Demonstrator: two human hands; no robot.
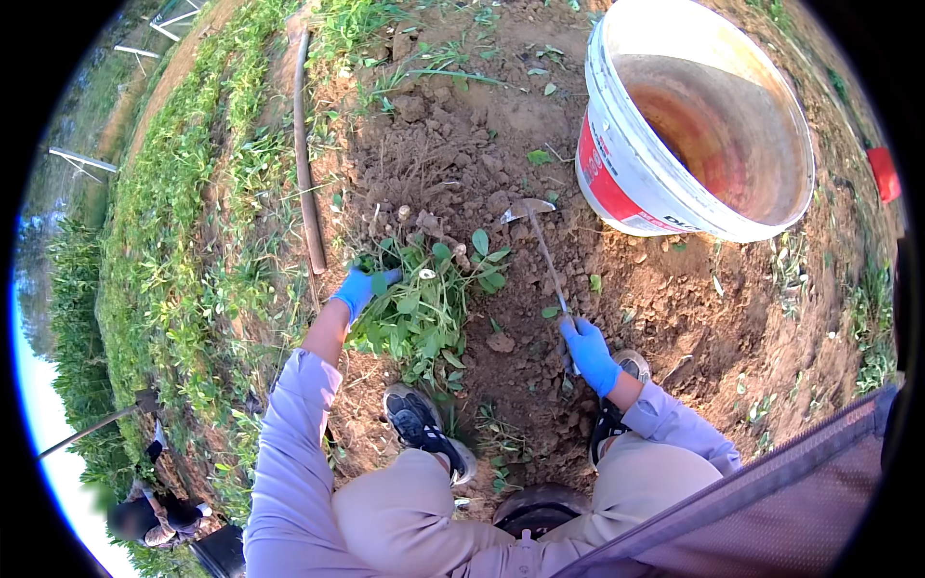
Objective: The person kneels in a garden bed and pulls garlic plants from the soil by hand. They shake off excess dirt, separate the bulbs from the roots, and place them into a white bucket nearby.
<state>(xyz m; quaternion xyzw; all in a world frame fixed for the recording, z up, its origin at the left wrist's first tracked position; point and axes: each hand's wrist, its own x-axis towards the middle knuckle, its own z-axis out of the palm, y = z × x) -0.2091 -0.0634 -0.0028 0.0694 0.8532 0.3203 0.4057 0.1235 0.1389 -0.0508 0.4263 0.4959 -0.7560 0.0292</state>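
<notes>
My left hand (359, 290), in a blue glove, grips the stems of a leafy bunch of peanut plants (413, 318) lying on the soil. Its fingers are partly hidden by leaves. A few pale pods (460, 251) show at the far side of the bunch. In my right hand (594, 355), also gloved in blue, is the handle of a small hand hoe (547, 256). The hoe's curved metal blade points away from me and rests on or just above the loose soil (448, 155); I cannot tell which.
A large white bucket (694, 209) with a red band stands tilted at the upper right. A long wooden tool handle (300, 144) lies to the left, beside rows of green plants (209, 195). Another person (162, 516) is bent low at the lower left, near a black container (220, 550).
</notes>
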